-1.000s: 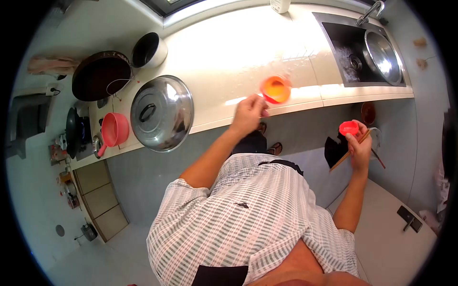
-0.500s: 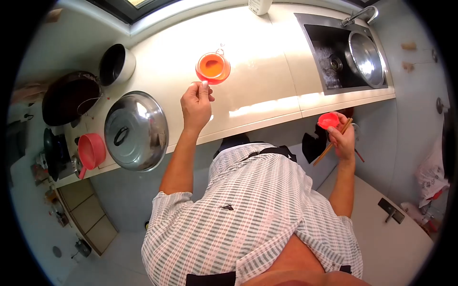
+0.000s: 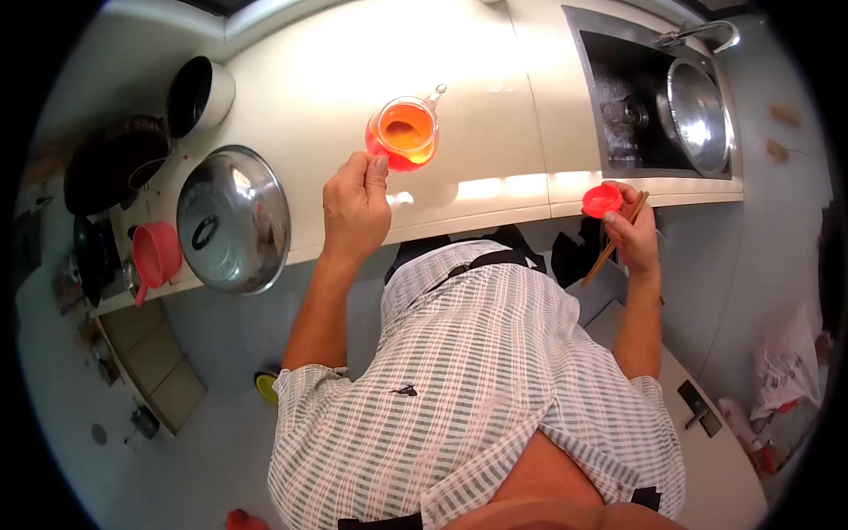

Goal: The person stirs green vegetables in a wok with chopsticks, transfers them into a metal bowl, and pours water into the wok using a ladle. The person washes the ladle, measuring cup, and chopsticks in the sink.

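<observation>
Above the pale counter, my left hand is closed at the near edge of a clear glass pitcher with a spout and orange liquid inside; a red part shows at its lower side. My right hand, over the counter's front edge, is closed around a small red cup-like piece and a pair of wooden chopsticks. The chopsticks slant down to the left, beneath the red piece.
Left on the counter are a domed steel lid, a pink pot, a white pot with a dark inside and a dark pan. At right, a steel bowl stands in the sink.
My left hand has carried the pitcher leftward along the counter and turned it, so its spout now points up and right. My right hand still holds the red piece and chopsticks. The view has shifted.
</observation>
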`<state>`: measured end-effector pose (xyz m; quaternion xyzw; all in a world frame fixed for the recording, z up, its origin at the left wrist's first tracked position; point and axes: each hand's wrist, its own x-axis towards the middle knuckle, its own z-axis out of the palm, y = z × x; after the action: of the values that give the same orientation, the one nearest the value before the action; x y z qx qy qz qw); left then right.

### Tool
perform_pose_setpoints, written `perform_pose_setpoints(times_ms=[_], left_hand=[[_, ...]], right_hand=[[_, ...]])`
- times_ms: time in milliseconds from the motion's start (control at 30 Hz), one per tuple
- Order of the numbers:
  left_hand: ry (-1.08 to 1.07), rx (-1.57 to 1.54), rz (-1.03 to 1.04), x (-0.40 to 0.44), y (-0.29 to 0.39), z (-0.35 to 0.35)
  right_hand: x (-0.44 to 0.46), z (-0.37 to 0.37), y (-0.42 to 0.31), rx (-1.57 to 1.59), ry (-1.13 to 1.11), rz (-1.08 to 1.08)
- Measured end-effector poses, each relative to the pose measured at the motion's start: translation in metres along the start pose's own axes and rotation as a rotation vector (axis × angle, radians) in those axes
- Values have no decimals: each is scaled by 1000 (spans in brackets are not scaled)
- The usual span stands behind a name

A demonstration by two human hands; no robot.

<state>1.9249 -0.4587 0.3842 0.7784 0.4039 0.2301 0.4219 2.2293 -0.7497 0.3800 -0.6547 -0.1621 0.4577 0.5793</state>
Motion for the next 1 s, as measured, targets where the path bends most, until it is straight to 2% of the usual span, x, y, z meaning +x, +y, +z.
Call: perform_pose_setpoints(times_ms=[333, 567, 800, 1000], left_hand=[[-98, 168, -179, -31, 77, 59], [-185, 165, -154, -25, 118, 114], [-257, 242, -78, -7, 138, 152], [-290, 251, -93, 9, 159, 175]], right_hand=[[72, -115, 4, -34, -189, 108], [90, -184, 1, 2, -226, 136], [80, -223, 14, 82, -151, 149], [80, -235, 5, 92, -100, 171]])
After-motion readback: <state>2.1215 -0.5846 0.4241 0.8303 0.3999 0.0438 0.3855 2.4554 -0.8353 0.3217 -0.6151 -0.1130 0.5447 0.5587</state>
